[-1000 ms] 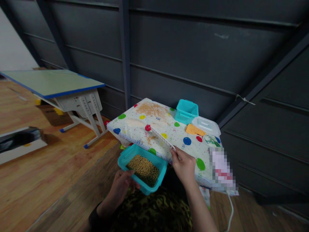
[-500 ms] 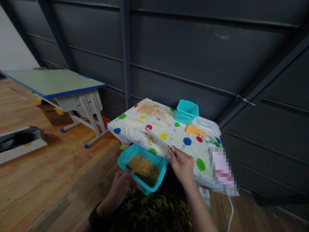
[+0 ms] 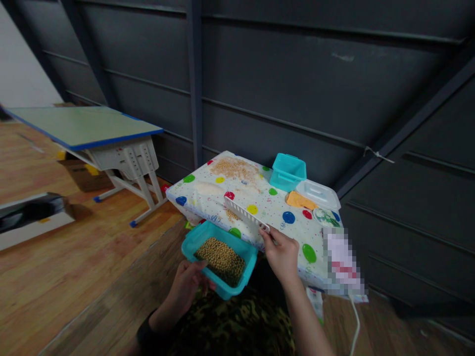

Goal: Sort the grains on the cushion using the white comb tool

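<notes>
White box [image 3: 40,230] on the wood floor at far left, dark stuff inside that I can't make out. Next over is a pale green desk [image 3: 81,126] with blue edging, and a cardboard box [image 3: 83,178] sits under it.

Then there's the left hand [image 3: 187,282], gripping the near-left rim of a teal tub [image 3: 191,243], thumb over the edge. The tub is just off the near edge of a table [image 3: 196,203] with a balloon-print cover, and round tan beans [image 3: 219,249] are piled inside, with smaller greenish bits at the near end.

On the table's left half is a pale patch [image 3: 208,188], too blurry to call, plus a wide scatter of tan grains [image 3: 233,168] behind it and a small cluster of beans [image 3: 232,215] nearer the tub.

Right by that cluster is a white slotted strip [image 3: 245,214], kinda comb-like, pinched at its near end by the right hand [image 3: 282,249]. Can't tell if its far end touches the cloth.

Further right: a second teal tub [image 3: 287,181] at the back, an orange cloth [image 3: 300,200], a clear lid [image 3: 321,194], then a pixelated pinkish thing [image 3: 341,257] at the corner.
</notes>
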Demonstrator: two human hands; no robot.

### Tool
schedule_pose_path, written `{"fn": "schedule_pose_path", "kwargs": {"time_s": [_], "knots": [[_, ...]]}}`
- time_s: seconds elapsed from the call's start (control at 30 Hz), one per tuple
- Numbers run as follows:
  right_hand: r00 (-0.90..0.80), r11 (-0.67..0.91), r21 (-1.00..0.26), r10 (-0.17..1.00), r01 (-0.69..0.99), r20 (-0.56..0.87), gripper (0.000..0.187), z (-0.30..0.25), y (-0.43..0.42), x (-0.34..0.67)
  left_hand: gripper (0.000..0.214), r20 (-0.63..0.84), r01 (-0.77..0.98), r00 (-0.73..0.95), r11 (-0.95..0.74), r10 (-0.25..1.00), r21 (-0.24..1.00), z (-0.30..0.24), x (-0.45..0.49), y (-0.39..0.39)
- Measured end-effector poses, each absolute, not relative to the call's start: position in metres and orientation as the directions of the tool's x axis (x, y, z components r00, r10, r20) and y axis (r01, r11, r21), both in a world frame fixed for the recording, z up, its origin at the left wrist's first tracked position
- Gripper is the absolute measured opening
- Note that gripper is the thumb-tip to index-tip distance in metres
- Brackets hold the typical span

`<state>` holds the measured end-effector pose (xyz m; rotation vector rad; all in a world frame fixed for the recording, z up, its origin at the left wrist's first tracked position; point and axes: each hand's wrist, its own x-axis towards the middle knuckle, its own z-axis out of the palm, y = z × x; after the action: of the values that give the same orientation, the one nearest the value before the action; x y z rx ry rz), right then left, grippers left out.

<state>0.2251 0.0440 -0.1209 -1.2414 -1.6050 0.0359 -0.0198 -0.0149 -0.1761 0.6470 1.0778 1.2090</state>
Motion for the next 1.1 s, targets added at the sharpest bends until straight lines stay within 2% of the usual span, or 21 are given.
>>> {"fn": "schedule_pose_path", "kwargs": {"time_s": [0.27,0.37,0.97,1.1], "knots": [[0.145,0.413,-0.677,0.781,0.609,0.607,0.028,-0.1213,0.0412,0.2260,0.042,-0.321,-0.439,-0.033,0.275,0.947,0.855,-0.1772,-0.0195,-0.0138],[0.142,0.415,-0.683,0.785,0.601,0.603,0.027,-0.1208,0.0416,0.2264,0.048,-0.307,-0.449,-0.034,0.259,0.951,0.855,-0.1786,-0.0203,-0.0134],[0.148,0.437,-0.675,0.766,0.594,0.626,0.027,-0.1221,0.0456,0.2255,0.041,-0.297,-0.423,-0.014,0.263,0.955,0.867,-0.1806,-0.0224,-0.0147],[0.139,0.414,-0.694,0.794,0.590,0.592,0.029,-0.1207,0.0453,0.2257,0.045,-0.290,-0.429,-0.016,0.256,0.957,0.866,-0.1852,-0.0245,-0.0149]]}}
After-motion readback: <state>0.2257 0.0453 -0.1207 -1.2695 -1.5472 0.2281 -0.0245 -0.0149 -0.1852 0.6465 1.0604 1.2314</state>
